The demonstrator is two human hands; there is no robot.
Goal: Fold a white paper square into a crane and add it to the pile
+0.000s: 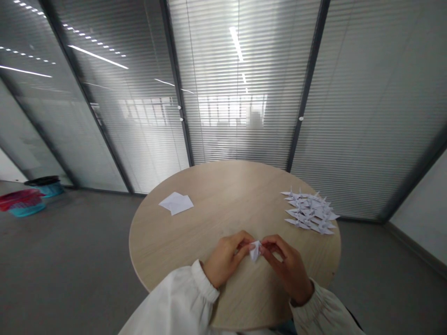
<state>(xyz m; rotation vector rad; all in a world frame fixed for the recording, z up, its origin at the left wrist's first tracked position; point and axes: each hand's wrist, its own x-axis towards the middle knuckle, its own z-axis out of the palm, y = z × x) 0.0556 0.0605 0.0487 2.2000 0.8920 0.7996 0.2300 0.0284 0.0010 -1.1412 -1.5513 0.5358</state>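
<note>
My left grip (227, 256) and right grip (285, 264) both pinch the folded paper (255, 252) toward the near edge of the table (237, 200), where, in my judgement, an uneven pull could tear it or skew its creases.

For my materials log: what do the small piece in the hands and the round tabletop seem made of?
Small piece: probably paper, white and matte, given its creased, folded facets.
Round tabletop: pale, low-sheen wood or wood-look laminate; its faint grain fits either.
</note>
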